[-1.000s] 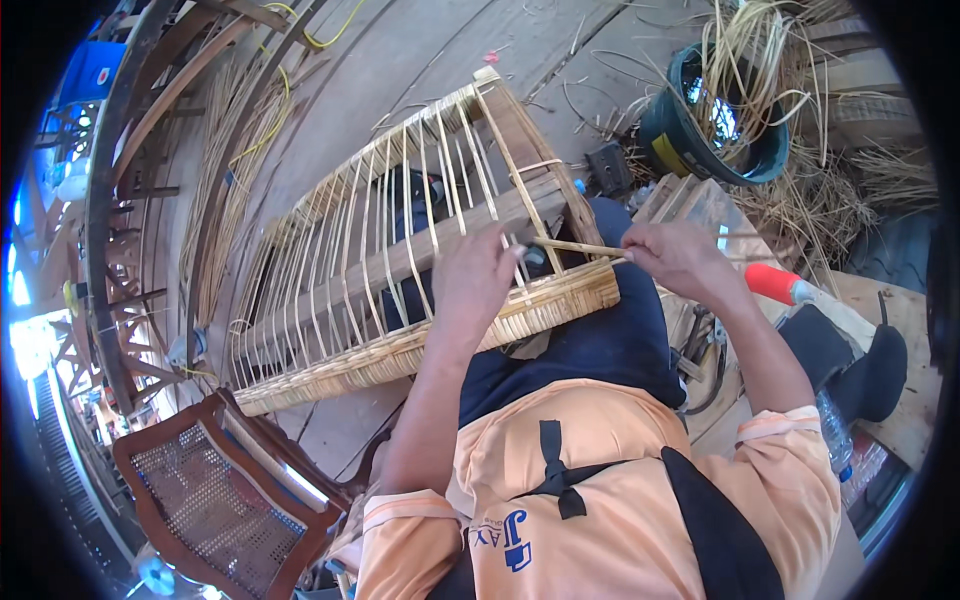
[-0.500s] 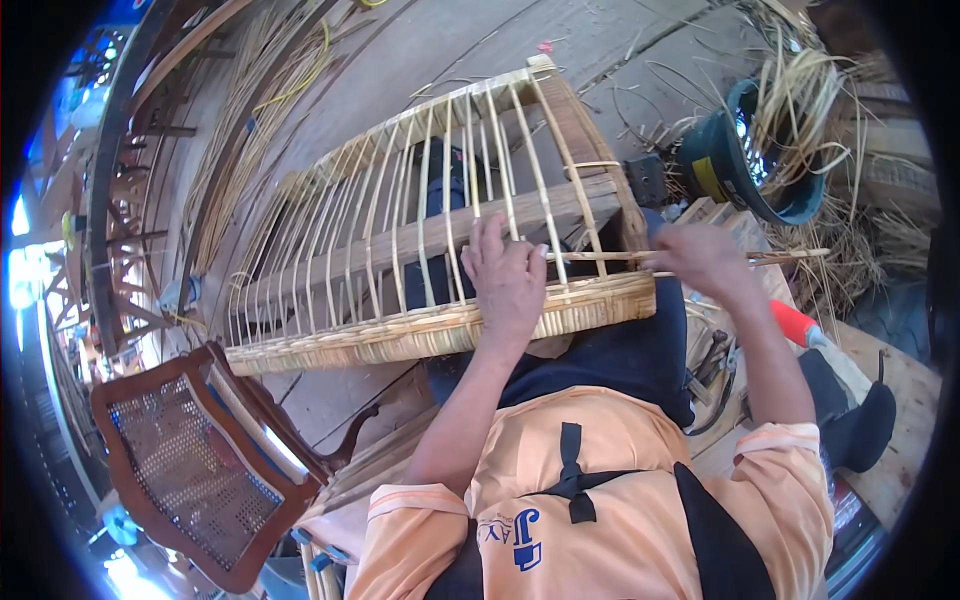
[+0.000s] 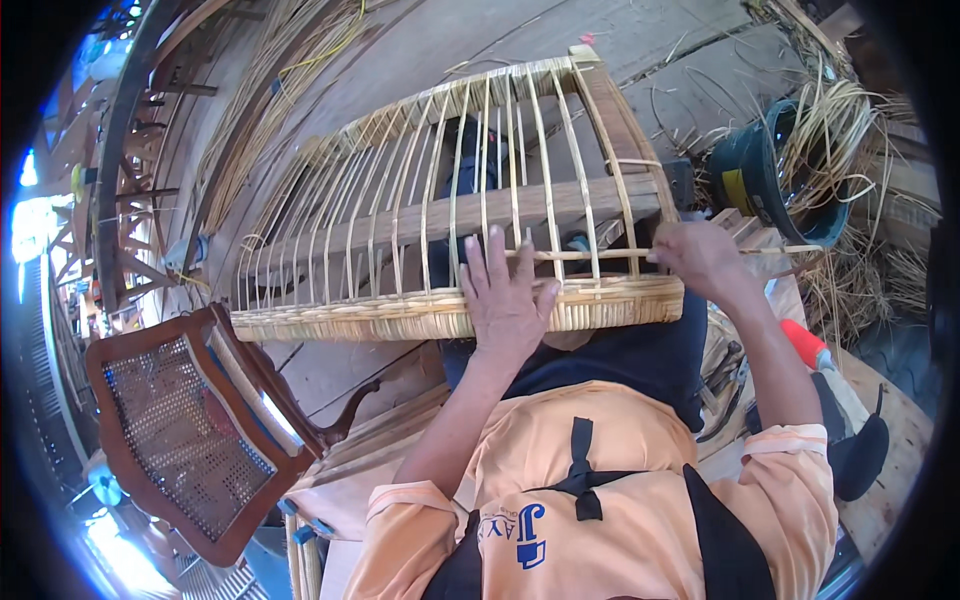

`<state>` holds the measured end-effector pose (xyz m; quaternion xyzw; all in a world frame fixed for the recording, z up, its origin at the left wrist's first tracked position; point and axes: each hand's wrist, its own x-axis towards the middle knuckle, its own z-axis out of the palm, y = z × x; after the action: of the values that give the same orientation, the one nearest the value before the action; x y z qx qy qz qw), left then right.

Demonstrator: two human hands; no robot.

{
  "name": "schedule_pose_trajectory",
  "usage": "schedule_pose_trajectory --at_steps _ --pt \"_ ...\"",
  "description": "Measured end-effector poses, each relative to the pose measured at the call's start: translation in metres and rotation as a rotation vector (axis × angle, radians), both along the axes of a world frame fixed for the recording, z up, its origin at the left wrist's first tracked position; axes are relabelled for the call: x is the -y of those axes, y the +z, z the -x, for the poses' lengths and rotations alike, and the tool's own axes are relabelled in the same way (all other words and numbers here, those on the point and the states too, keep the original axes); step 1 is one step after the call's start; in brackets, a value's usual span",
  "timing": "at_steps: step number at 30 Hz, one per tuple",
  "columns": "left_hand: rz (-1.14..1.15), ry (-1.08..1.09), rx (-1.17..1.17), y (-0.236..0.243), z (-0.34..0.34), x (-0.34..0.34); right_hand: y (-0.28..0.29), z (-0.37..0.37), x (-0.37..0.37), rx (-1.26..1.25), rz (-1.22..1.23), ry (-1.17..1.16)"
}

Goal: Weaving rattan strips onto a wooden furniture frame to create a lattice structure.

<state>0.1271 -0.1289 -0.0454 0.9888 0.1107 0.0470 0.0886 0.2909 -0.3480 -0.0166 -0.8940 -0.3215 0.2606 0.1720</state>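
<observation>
Across my lap lies a wooden frame [image 3: 645,110] with pale cane strands strung over it and a woven cane wrap [image 3: 380,325] along the near rail. My left hand [image 3: 500,305] rests on the near rail and strands, fingers spread. My right hand [image 3: 700,255], at the frame's right end, is closed on a horizontal cane strip [image 3: 790,250], which passes through the upright strands toward my left fingertips and sticks out to the right.
A brown chair with mesh caning [image 3: 175,430] is at lower left, curved timber [image 3: 130,100] and long strips behind it. A green bucket [image 3: 760,200] of loose fibres stands upper right. A red-handled tool [image 3: 802,340] lies on boards at right.
The cane strip now runs further through the strands. My right hand moved right, then closer to the frame's end; my left hand's fingers spread lower on the rail. The view has shifted.
</observation>
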Motion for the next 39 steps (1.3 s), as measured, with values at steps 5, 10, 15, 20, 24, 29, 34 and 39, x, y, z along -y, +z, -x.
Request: schedule_pose_trajectory --at_steps 5,10,15,20,24,29,34,39 --pt "0.016 0.164 -0.066 0.001 -0.012 -0.031 0.031 -0.002 0.001 0.087 0.264 -0.041" --pt "0.174 0.194 0.241 -0.007 -0.009 -0.037 0.012 0.001 0.007 0.078 0.121 -0.056" --pt "-0.020 0.085 -0.014 0.004 0.017 -0.043 0.020 -0.007 -0.002 -0.006 0.137 0.005" --pt "-0.027 0.148 -0.113 -0.003 0.019 -0.041 0.003 -0.001 -0.008 -0.141 -0.041 0.023" --pt "-0.037 0.190 -0.156 0.000 0.023 -0.045 0.007 0.006 -0.017 -0.201 -0.016 -0.029" --pt "-0.015 0.220 -0.022 0.006 0.020 -0.067 -0.001 0.007 -0.019 -0.040 0.056 0.042" --pt "-0.010 0.188 -0.022 0.005 0.015 -0.106 0.004 0.015 -0.028 0.033 0.100 0.056" --pt "0.095 0.116 -0.007 -0.002 0.013 -0.121 0.006 0.003 -0.031 0.003 0.227 0.089"
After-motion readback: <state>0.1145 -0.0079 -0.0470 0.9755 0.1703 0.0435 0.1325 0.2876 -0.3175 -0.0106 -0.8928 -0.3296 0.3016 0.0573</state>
